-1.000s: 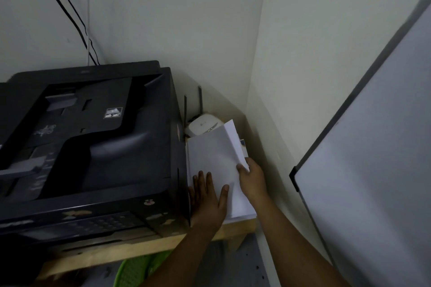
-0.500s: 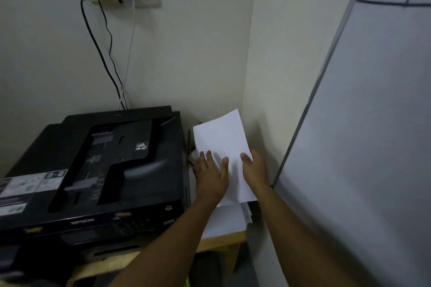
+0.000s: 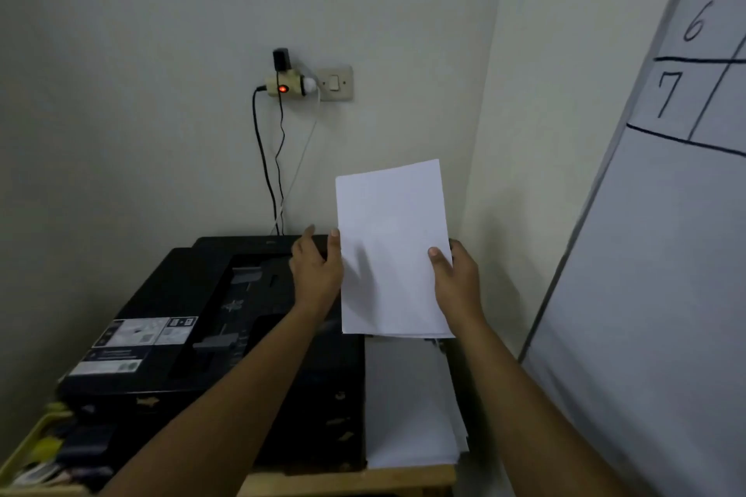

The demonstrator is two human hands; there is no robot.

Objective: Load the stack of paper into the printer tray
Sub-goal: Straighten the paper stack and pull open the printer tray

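A thin stack of white paper (image 3: pixel 393 246) is held upright in the air, above the right edge of the black printer (image 3: pixel 210 319). My right hand (image 3: pixel 456 278) grips its right edge, thumb on the front. My left hand (image 3: pixel 319 270) holds the left edge, thumb on the front of the sheets and fingers behind them. The printer's top lid is closed; no open tray shows.
A larger pile of white paper (image 3: pixel 407 408) lies on the wooden table (image 3: pixel 351 480) right of the printer. A whiteboard (image 3: pixel 646 254) leans along the right. A wall socket with plugs and cables (image 3: pixel 282 89) is behind the printer. A tray with small items (image 3: pixel 36 452) sits at lower left.
Both hands lifted a few sheets off the pile beside the printer and raised them upright to chest height. The view tilted upward, showing the wall socket.
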